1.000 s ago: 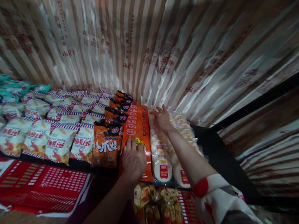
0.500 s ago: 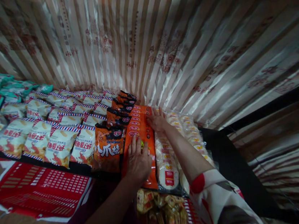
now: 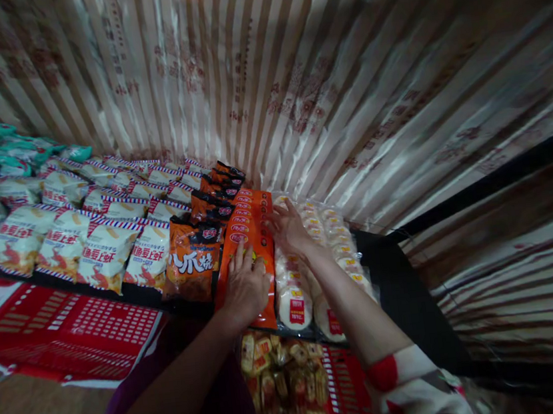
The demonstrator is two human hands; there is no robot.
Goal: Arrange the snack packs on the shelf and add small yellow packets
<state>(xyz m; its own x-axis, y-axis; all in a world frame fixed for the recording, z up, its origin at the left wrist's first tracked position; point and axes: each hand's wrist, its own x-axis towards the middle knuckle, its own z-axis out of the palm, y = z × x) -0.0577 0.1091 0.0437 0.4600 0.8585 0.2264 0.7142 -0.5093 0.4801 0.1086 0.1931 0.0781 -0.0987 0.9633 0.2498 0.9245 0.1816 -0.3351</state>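
Right hand has shifted to orange packs — fingers loosely spread, palm hidden.

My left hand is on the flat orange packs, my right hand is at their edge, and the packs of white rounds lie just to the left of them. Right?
One slip: the packs of white rounds lie just to the right of the flat orange packs, as the head view shows. Your left hand and right hand are as you said.
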